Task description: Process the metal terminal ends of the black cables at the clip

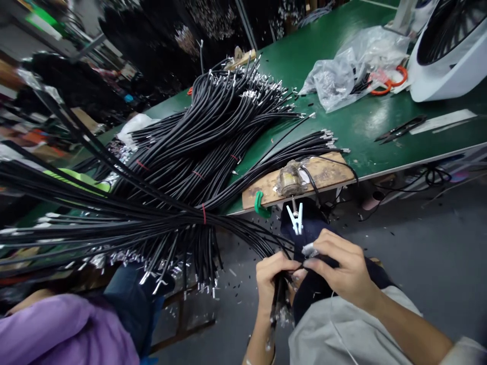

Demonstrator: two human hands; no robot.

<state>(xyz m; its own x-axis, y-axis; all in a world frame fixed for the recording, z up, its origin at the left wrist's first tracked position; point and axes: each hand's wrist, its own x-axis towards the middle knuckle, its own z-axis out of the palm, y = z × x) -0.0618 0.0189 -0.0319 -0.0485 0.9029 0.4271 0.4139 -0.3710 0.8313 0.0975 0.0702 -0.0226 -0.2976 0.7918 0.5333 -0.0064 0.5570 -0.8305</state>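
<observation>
My left hand [274,271] is closed round the near ends of a bundle of black cables [243,230], above my lap. My right hand [344,266] pinches at one cable end beside the left thumb; what lies between its fingertips is too small to make out. Something whitish, perhaps tape, covers the tip of my right index finger. A red tie [204,214] circles the bundle, which stretches left past the table edge. Just beyond my hands, a pale blue clothespin [296,219] hangs at the shaft of a small motor [289,178] on a wooden board [331,170].
A green clamp [262,205] grips the board at the table edge. Large heaps of black cables [190,132] cover the green table [380,116]. Farther right are snips [401,129], orange-handled scissors [391,83], plastic bags [335,81] and a fan [445,56]. A person's purple sleeve [68,329] is at left.
</observation>
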